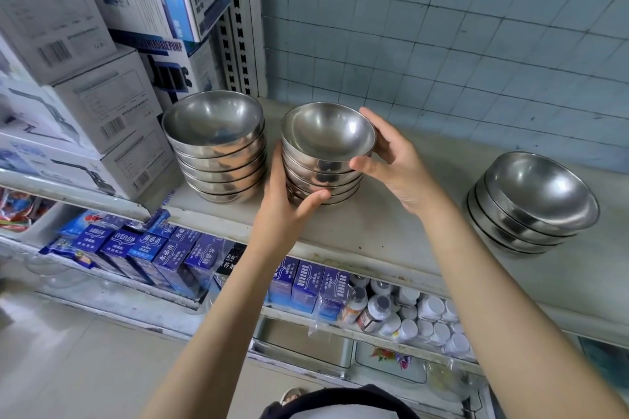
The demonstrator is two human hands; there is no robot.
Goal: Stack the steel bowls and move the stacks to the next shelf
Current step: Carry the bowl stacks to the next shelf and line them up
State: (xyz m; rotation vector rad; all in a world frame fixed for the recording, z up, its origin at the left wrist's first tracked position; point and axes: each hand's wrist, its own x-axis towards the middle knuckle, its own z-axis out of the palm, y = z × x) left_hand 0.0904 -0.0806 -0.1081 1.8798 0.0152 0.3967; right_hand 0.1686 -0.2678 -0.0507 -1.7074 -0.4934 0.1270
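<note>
Three stacks of steel bowls stand on the grey shelf (367,235). The middle stack (328,133) holds several bowls. My left hand (284,204) grips its lower left side, thumb under the bottom bowls. My right hand (394,160) holds the top bowls on the right, fingers behind the rim and thumb in front. A taller left stack (214,122) sits close beside it, touching the boxes. A shorter, slightly skewed right stack (534,194) stands apart near the right end.
White and blue cardboard boxes (102,102) are piled on the shelf at the left. A slotted upright (240,20) and a tiled wall (442,27) stand behind. Below, blue cartons (170,252) and white bottles (418,313) fill the lower shelf.
</note>
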